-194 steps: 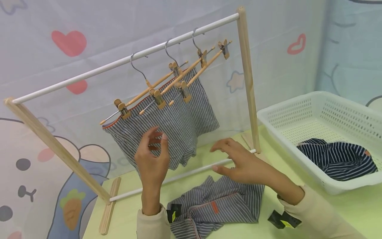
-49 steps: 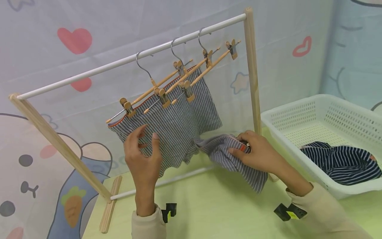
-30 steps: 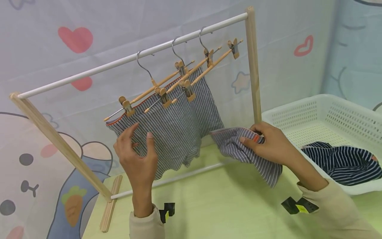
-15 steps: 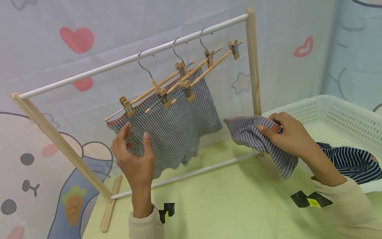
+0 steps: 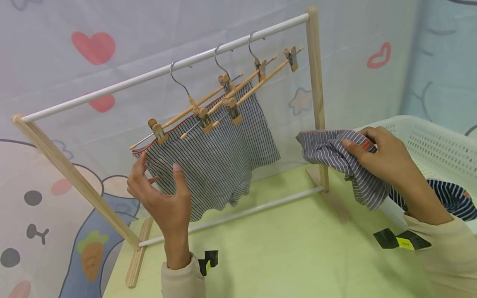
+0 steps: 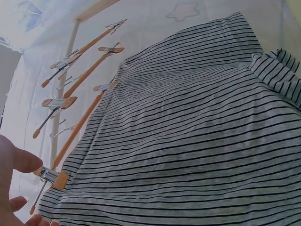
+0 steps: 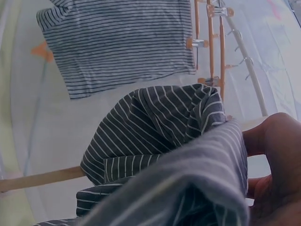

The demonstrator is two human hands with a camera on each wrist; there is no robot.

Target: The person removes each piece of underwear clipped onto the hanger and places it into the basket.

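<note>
Light grey striped shorts point(image 5: 220, 161) with a red-edged waistband hang from the leftmost clip hanger point(image 5: 179, 118). In front of them my left hand point(image 5: 162, 203) is raised, thumb and fingers spread with nothing between. In the left wrist view its thumb point(image 6: 26, 160) is close to the hanger's near clip point(image 6: 51, 177); I cannot tell whether they touch. My right hand point(image 5: 395, 161) pinches darker grey striped shorts point(image 5: 331, 151) at the waistband, beside a red label. They hang folded and loose in the air, right of the rack, partly hidden behind the fingers.
Two more clip hangers point(image 5: 266, 78) without clothes hang farther right on the white rail point(image 5: 123, 85). The rack's wooden post point(image 5: 316, 91) stands left of the held shorts. A white basket point(image 5: 413, 124) with navy striped clothing point(image 5: 452, 198) is at the right, partly behind the right arm.
The grey shorts lay on the table earlier; my right hand has picked them up and carried them right and upward. My left hand has shifted slightly left toward the nearest clip.
</note>
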